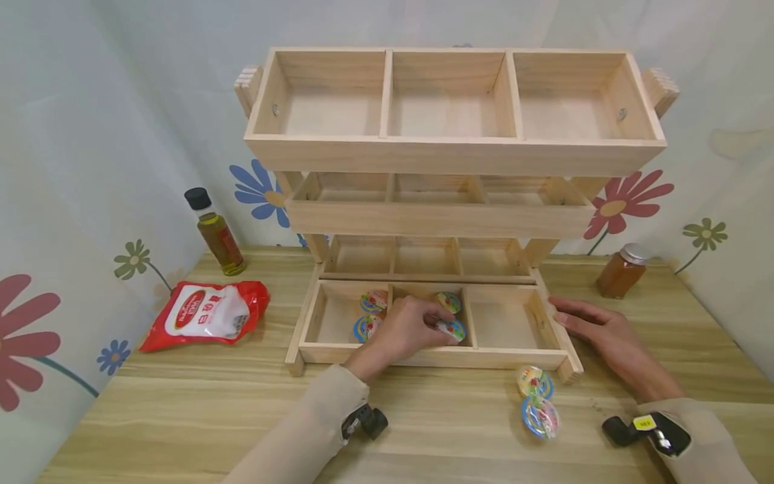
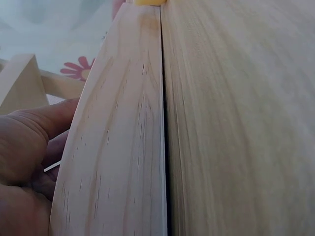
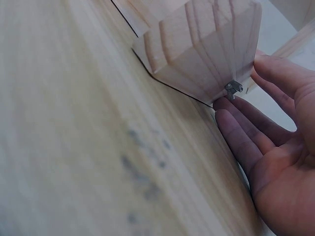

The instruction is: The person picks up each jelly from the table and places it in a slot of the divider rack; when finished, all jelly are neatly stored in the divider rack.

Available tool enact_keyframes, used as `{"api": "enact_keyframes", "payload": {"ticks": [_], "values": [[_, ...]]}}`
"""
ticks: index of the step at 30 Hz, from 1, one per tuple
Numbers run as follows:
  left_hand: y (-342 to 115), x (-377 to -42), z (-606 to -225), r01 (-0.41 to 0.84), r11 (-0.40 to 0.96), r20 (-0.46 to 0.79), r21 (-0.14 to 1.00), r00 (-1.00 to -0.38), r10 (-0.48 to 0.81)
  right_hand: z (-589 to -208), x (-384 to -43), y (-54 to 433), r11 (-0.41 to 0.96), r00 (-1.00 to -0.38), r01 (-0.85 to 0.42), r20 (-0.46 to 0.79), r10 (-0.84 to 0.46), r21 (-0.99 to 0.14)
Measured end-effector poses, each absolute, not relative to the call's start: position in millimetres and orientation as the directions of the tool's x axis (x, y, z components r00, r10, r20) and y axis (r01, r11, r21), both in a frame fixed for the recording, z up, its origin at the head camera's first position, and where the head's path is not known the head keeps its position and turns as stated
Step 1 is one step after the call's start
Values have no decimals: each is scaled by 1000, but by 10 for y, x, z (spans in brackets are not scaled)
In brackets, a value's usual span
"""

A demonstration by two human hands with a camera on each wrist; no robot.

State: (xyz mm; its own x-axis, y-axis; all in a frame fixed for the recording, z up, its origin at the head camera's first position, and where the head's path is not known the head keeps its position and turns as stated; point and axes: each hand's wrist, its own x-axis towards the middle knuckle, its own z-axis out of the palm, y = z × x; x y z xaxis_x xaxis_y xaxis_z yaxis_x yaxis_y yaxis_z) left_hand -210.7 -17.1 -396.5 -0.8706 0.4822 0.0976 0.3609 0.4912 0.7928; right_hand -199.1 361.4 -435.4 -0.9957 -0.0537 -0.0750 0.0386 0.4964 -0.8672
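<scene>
Left-hand grip [image 1: 406,329] pinches a round, blue-rimmed cup [image 1: 453,330] in the front middle compartment [image 1: 414,290] of the pale wooden rack [image 1: 453,158]; right-hand grip [image 1: 611,343], uncurled, touches its side. Best settle the cup flat before releasing.

The right hand [image 3: 283,164], at four o'clock, touches a wooden block [image 3: 197,54] at one o'clock, bearing a metal fitting [image 3: 233,88]; smudges [image 3: 140,177] mark the tabletop [image 3: 88,128] towards seven.
</scene>
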Motion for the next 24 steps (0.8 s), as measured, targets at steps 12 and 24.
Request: {"api": "enact_keyframes", "payload": {"ticks": [12,24], "values": [[-144,-2109,-3945,375,522,87,766,-865,493,-4328,-1981,3617,489,-995,42,-80,-58,-871],[-171,-2099,-3957,397,502,112,768,-855,506,-4333,-1998,3598,493,-995,56,-89,-45,-868]]}}
